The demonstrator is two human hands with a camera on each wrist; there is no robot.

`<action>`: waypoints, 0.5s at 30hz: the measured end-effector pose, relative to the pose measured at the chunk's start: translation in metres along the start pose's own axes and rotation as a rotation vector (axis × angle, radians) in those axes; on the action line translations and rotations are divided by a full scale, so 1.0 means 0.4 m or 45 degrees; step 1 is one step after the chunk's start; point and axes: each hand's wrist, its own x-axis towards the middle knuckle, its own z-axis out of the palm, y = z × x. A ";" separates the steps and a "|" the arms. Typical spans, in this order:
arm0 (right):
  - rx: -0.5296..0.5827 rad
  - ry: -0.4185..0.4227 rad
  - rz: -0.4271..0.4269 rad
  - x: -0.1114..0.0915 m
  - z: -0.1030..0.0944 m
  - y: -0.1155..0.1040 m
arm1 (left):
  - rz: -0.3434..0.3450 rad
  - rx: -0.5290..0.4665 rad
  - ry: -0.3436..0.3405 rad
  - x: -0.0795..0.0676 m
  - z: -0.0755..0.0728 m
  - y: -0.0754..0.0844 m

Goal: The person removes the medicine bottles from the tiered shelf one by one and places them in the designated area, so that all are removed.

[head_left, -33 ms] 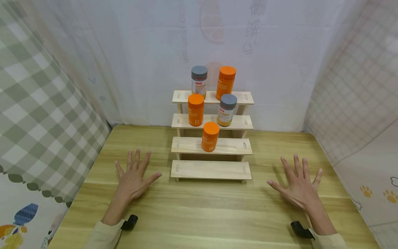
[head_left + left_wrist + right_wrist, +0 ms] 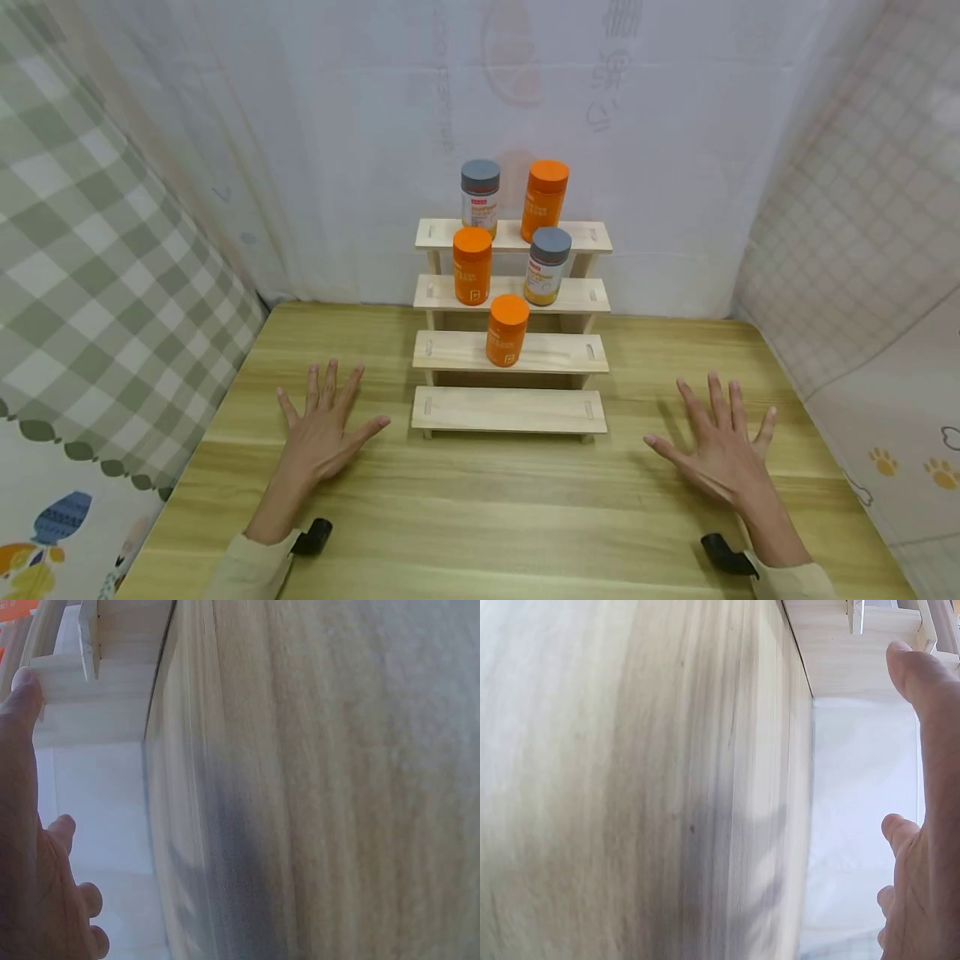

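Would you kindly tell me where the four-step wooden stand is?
In the head view, the wooden stand is at the far middle of the table, between the left hand and right hand.

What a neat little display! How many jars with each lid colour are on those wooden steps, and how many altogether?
Orange-lidded jars: 3
Grey-lidded jars: 2
Total: 5
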 end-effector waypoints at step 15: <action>0.048 0.044 -0.016 -0.001 0.000 -0.019 | 0.001 -0.043 -0.002 0.004 0.002 -0.001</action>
